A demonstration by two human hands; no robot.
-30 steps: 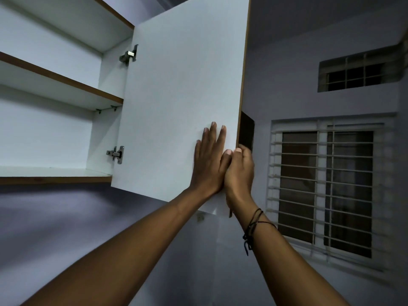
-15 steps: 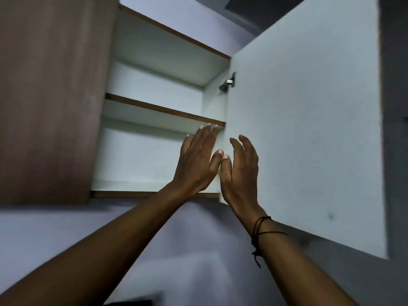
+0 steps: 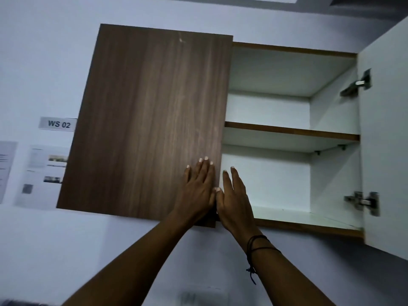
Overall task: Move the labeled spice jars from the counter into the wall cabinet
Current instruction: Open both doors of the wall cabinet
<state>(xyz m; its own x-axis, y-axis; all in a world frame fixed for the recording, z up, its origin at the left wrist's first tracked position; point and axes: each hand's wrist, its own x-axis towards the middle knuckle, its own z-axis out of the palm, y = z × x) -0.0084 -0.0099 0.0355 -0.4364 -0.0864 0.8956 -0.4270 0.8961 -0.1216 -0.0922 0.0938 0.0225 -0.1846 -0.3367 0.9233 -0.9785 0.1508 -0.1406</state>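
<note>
The wall cabinet (image 3: 291, 133) hangs above me with a white inside and two bare shelves. Its right door (image 3: 384, 140) stands swung wide open, white inner face toward me. The brown wood-grain left door (image 3: 150, 120) is shut or nearly shut. My left hand (image 3: 198, 191) lies flat with straight fingers on the lower right corner of that left door. My right hand (image 3: 236, 199) is beside it, fingers straight, at the door's free edge in front of the lower shelf. No spice jars are in view.
A white sign reading "WS 02" (image 3: 58, 124) and printed sheets (image 3: 42, 173) are stuck on the wall left of the cabinet. Two metal hinges (image 3: 362, 202) sit on the open right door. A black cord bracelet is on my right wrist.
The view swung left from the open right door to the left door. Both hands left the right door's inner face and now sit at the left door's lower right corner.
</note>
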